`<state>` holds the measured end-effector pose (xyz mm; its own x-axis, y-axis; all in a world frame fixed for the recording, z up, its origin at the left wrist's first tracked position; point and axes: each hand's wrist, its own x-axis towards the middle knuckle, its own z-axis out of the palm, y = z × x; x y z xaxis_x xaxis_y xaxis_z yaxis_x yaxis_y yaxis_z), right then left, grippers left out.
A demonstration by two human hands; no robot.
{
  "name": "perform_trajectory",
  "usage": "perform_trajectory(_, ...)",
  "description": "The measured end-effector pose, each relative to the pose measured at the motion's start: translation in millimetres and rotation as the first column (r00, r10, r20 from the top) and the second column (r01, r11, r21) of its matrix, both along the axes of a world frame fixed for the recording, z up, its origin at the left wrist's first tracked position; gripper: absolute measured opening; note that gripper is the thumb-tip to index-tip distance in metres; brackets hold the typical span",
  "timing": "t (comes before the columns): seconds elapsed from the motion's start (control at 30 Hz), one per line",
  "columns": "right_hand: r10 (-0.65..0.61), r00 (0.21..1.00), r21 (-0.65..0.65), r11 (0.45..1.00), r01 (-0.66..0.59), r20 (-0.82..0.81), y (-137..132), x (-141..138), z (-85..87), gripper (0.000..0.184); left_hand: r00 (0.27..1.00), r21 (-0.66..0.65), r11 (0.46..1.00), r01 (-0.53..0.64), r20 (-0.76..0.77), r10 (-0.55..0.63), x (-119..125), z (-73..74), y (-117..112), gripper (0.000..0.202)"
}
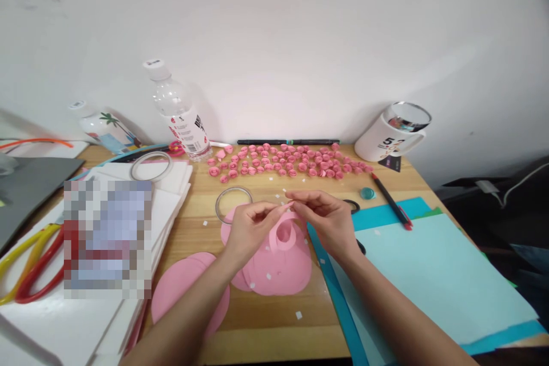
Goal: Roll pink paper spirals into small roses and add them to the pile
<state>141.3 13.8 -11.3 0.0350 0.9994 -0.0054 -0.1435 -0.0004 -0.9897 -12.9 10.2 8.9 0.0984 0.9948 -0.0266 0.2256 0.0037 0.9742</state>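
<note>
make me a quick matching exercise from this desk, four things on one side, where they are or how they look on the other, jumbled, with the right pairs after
1. scissors
2. paper strip
3. mug
4. paper roses

A. white with a silver rim
B. small, pink and many
C. on white papers
D. between left hand and right hand

Pairs: 1-C, 2-D, 3-A, 4-B

Bright, soft light covers the tabletop (266, 337) fairly evenly, its source out of view. The wall (278, 40) is palest around the middle and greys toward both sides; the lower right falls nearly black. Faint, soft-edged shadows lie on the wall beside the tall bottle (178, 106) and the mug (380, 137), both leaning outward through wide-angle distortion. Small glints mark the bottle's clear plastic. Coarse pixelation hides part of the papers (86, 323). Detail at the fingers (315, 200) looks slightly soft.
</note>
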Motion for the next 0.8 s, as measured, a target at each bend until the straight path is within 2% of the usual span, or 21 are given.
perform_trajectory(0.13, 0.029, 1.000, -0.032, 0.999, -0.029, 0.010, -0.1, -0.6, 2.6, 0.023, 0.999, 0.026, 1.000, 0.001, -0.036, -0.001, -0.8, -1.6, 0.0, 0.021)
perform_trajectory(0.33, 0.020, 1.000, -0.041, 0.999, -0.019, 0.006, 1.0, 1.9, -0.8, 0.026, 1.000, 0.003, 1.000, -0.005, -0.004, 0.005, -2.8, -8.7, 0.2, 0.020)
perform_trajectory(0.47, -0.004, 1.000, -0.037, 0.999, 0.004, 0.005, 1.7, 3.8, -0.8, 0.027, 1.000, 0.042, 0.999, 0.002, 0.019, -0.003, -3.9, -12.8, 1.1, 0.014)
perform_trajectory(0.6, -0.009, 1.000, -0.035, 0.999, 0.009, 0.008, 2.1, 4.2, 0.0, 0.026, 0.998, 0.076, 0.997, 0.001, 0.060, -0.006, -4.0, -10.8, 1.9, 0.010)
perform_trajectory(0.8, -0.025, 0.999, -0.043, 0.999, 0.026, 0.019, 2.9, 5.0, -1.7, 0.029, 0.999, 0.116, 0.993, -0.025, 0.023, 0.022, -3.7, -5.9, 2.1, 0.008)
